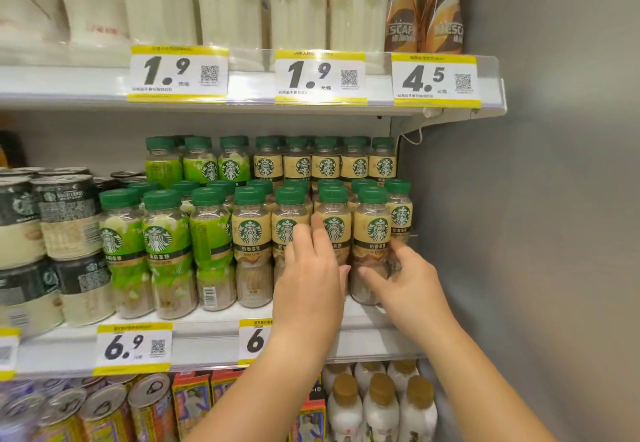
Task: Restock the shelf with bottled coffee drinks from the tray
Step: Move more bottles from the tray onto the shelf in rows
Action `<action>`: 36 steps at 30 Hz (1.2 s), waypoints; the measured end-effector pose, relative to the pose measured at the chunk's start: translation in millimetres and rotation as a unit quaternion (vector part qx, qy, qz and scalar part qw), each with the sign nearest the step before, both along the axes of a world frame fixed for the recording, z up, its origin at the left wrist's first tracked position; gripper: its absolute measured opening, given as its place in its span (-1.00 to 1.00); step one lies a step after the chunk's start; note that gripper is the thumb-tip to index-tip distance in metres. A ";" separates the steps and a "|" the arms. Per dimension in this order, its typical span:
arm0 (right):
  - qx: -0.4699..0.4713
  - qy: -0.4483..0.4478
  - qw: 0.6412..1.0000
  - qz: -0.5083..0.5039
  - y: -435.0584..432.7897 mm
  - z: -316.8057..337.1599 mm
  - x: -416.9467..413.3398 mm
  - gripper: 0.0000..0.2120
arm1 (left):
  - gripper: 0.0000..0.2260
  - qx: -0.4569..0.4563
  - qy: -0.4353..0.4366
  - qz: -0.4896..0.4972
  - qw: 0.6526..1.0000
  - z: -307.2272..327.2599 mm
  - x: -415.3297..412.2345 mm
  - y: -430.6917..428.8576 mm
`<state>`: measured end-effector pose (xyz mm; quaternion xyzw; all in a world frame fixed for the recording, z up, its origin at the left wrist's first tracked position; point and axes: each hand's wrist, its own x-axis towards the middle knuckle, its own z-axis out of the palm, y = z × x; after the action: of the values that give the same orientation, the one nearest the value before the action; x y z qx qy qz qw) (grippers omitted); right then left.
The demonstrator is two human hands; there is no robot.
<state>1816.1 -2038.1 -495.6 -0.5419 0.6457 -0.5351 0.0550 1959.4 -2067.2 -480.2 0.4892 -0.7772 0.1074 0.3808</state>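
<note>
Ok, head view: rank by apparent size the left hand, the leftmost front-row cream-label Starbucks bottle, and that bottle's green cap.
1. left hand, nearer the camera, which inflates it
2. cream-label Starbucks bottle
3. green cap

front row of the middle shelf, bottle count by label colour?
green-label bottles: 3
beige-label bottles: 4
Total: 7

Green-capped, cream-labelled coffee bottles (372,244)
</note>
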 end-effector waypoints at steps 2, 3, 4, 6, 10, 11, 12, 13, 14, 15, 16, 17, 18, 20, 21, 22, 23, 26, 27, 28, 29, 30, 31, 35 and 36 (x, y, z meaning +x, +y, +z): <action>0.001 0.006 1.000 -0.001 -2.2 -0.2 0.0 -0.61 | -0.18 -0.002 -0.015 0.030 0.999 0.4 1.5 -0.5; 0.001 0.009 1.000 -0.001 -2.9 -0.3 0.2 -0.60 | -0.18 -0.009 -0.020 0.043 0.999 -0.4 1.6 -1.1; 0.001 0.015 1.000 -0.001 -4.0 -0.7 0.4 -0.59 | -0.18 -0.016 -0.021 0.052 0.998 -2.3 1.5 -2.2; 0.001 0.029 1.000 -0.001 -4.7 -1.3 1.5 -0.58 | -0.18 -0.024 -0.012 0.054 0.998 -6.1 0.5 -5.0; 0.011 0.043 0.999 -0.009 -3.6 -2.6 3.9 -0.55 | -0.17 -0.021 0.013 0.025 0.999 -9.2 1.4 -5.9; 0.018 0.048 0.999 -0.014 -2.9 -2.8 4.0 -0.54 | -0.18 -0.020 0.017 0.014 1.000 -8.9 2.8 -4.6; 0.029 0.054 0.998 -0.020 -1.6 -2.3 4.5 -0.52 | -0.19 -0.022 0.018 -0.002 1.000 -8.9 4.8 -3.6; 0.042 0.063 0.997 -0.026 -0.2 -1.2 5.4 -0.51 | -0.22 -0.029 0.015 -0.020 0.999 -9.4 7.5 -3.0; 0.056 0.079 0.995 -0.035 1.1 0.1 6.6 -0.50 | -0.26 -0.038 0.006 -0.037 0.999 -10.0 11.3 -2.5; 0.070 0.108 0.990 -0.051 3.1 1.0 8.6 -0.49 | -0.31 -0.050 -0.009 -0.050 0.997 -11.1 16.3 -2.2; 0.083 0.146 0.983 -0.076 4.9 1.6 11.5 -0.48 | -0.35 -0.064 -0.031 -0.060 0.996 -12.7 22.8 -1.6; 0.091 0.188 0.972 -0.107 7.1 1.8 15.1 -0.46 | -0.39 -0.078 -0.056 -0.070 0.993 -14.5 29.9 -0.8; 0.094 0.223 0.960 -0.139 10.5 1.1 19.2 -0.43 | -0.41 -0.088 -0.085 -0.079 0.989 -16.9 36.9 0.5; 0.100 0.271 0.939 -0.185 18.5 -4.7 28.8 -0.34 | -0.40 -0.088 -0.141 -0.086 0.982 -25.0 49.6 4.7; 0.112 0.283 0.933 -0.194 23.4 -9.2 33.0 -0.28 | -0.38 -0.083 -0.162 -0.086 0.980 -30.6 54.6 6.8; 0.127 0.291 0.928 -0.197 28.8 -14.2 37.2 -0.25 | -0.35 -0.077 -0.176 -0.085 0.978 -37.0 59.9 9.0; 0.137 0.298 0.924 -0.198 33.4 -19.7 41.4 -0.22 | -0.33 -0.069 -0.187 -0.084 0.976 -43.4 65.6 10.9; 0.126 0.317 0.915 -0.214 46.4 -36.8 55.9 -0.20 | -0.28 -0.058 -0.220 -0.085 0.970 -61.1 84.5 15.9; 0.117 0.323 0.913 -0.221 50.6 -43.8 60.9 -0.20 | -0.27 -0.058 -0.228 -0.089 0.968 -66.4 90.5 17.8; 0.111 0.328 0.910 -0.229 55.7 -51.1 65.3 -0.20 | -0.26 -0.059 -0.233 -0.095 0.966 -71.6 95.6 20.5; 0.107 0.332 0.907 -0.235 61.2 -59.0 69.3 -0.21 | -0.26 -0.061 -0.236 -0.102 0.965 -76.9 99.8 23.8; 0.106 0.338 0.904 -0.240 66.5 -66.8 73.0 -0.21 | -0.26 -0.062 -0.236 -0.107 0.964 -82.1 103.3 27.3; 0.107 0.342 0.901 -0.245 71.7 -75.3 76.7 -0.22 | -0.26 -0.059 -0.233 -0.110 0.964 -87.8 106.9 30.8; 0.103 0.339 0.902 -0.247 87.6 -111.3 98.3 -0.23 | -0.27 -0.038 -0.236 -0.127 0.963 -116.1 125.7 40.7; 0.110 0.339 0.902 -0.245 92.1 -122.3 105.6 -0.23 | -0.27 -0.033 -0.241 -0.132 0.961 -126.5 131.5 43.1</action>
<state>1921.7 -1946.1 -618.0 -0.5059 0.7925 -0.2412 -0.2405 2090.9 -2024.2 -606.7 0.3288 -0.8998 0.1963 0.2090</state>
